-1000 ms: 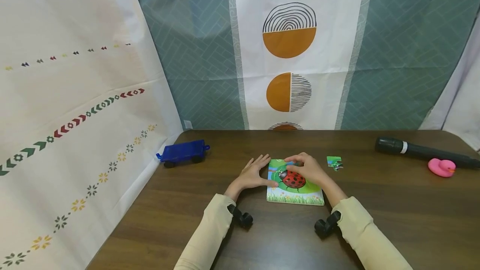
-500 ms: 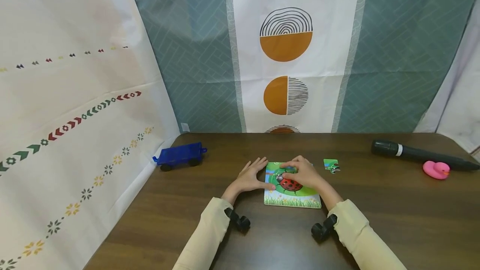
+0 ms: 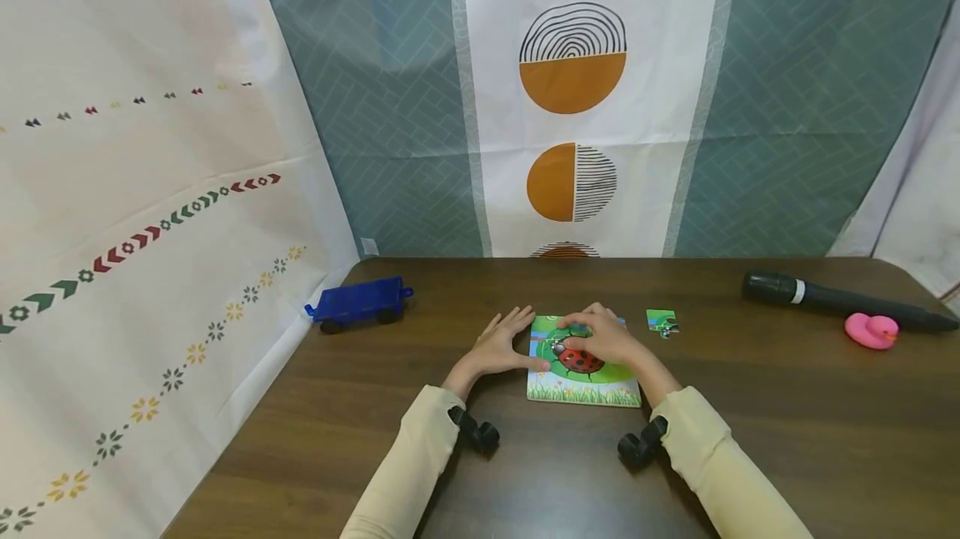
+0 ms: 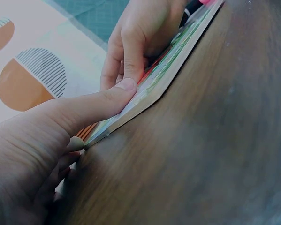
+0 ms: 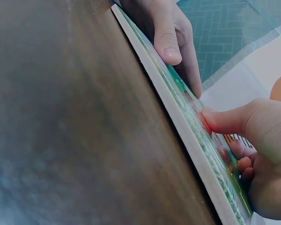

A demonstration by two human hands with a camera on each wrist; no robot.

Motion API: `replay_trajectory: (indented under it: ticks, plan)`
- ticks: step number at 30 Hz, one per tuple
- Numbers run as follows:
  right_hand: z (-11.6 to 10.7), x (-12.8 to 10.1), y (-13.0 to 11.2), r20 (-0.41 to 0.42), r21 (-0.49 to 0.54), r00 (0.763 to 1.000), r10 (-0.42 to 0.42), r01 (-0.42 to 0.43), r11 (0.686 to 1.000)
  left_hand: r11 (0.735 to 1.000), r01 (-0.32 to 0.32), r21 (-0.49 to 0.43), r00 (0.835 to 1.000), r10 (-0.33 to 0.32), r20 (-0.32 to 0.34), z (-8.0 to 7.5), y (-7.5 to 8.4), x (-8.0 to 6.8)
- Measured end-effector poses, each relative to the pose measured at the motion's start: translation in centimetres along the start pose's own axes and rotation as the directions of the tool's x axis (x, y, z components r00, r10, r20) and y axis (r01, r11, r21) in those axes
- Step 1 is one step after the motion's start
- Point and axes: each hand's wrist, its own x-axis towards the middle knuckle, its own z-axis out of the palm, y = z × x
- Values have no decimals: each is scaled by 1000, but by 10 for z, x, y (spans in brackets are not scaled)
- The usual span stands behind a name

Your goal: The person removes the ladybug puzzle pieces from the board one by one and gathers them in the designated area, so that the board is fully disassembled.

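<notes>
Head view: left hand (image 3: 501, 345) lies flat, thumb bracing the left edge of the ladybird puzzle board (image 3: 583, 393) mid-bench (image 3: 750, 439); right hand (image 3: 609, 337) presses curled fingertips on its top, loose piece (image 3: 662, 322) just right.

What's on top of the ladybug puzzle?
Both hands. The right hand presses on the ladybug puzzle, covering its upper picture; the left hand rests its thumb on the left edge. What lies under the right hand's fingers cannot be seen.
</notes>
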Motion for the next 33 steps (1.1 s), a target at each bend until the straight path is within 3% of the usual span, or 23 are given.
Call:
replay_trajectory:
  ticks: [16,21,33]
  plan:
    - [3,0,0,-61,49,998,-4,7,999,1000,16,5,1000,-16,-2,0,0,2]
    - [3,0,4,-82,112,997,9,0,994,1000,21,4,1000,-21,1,0,1,1]
    - [-1,-2,8,-51,212,996,68,-56,976,1000,12,8,1000,-12,-3,0,0,0]
